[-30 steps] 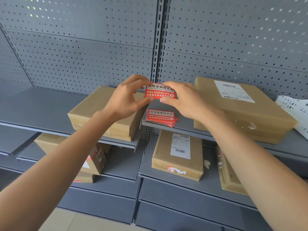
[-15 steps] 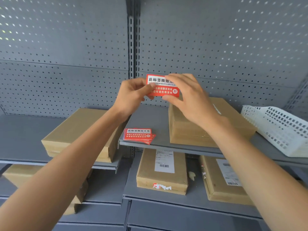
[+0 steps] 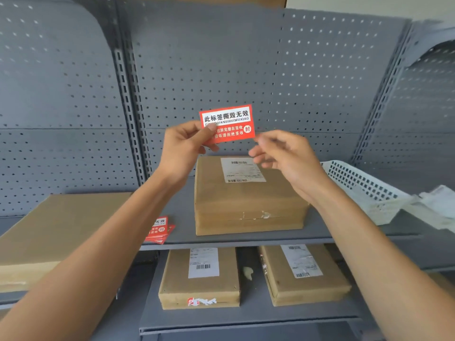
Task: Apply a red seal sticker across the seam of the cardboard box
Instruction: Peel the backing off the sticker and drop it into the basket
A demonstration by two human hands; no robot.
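Grey perforated metal shelving (image 3: 246, 238) carries the brown cardboard box (image 3: 248, 203) with its side seam facing outward, reachable for sealing. Above it, the left hand (image 3: 183, 150) pinches the red rectangular seal sticker (image 3: 227, 123) by its left edge, probably for peeling; the right hand (image 3: 286, 156) hovers beside its corner, fingers loosely curled, holding nothing

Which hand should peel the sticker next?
Probably the right hand. The left hand already pinches the red sticker by its left edge, while the right one is free, its fingertips just beside the sticker's lower right corner.
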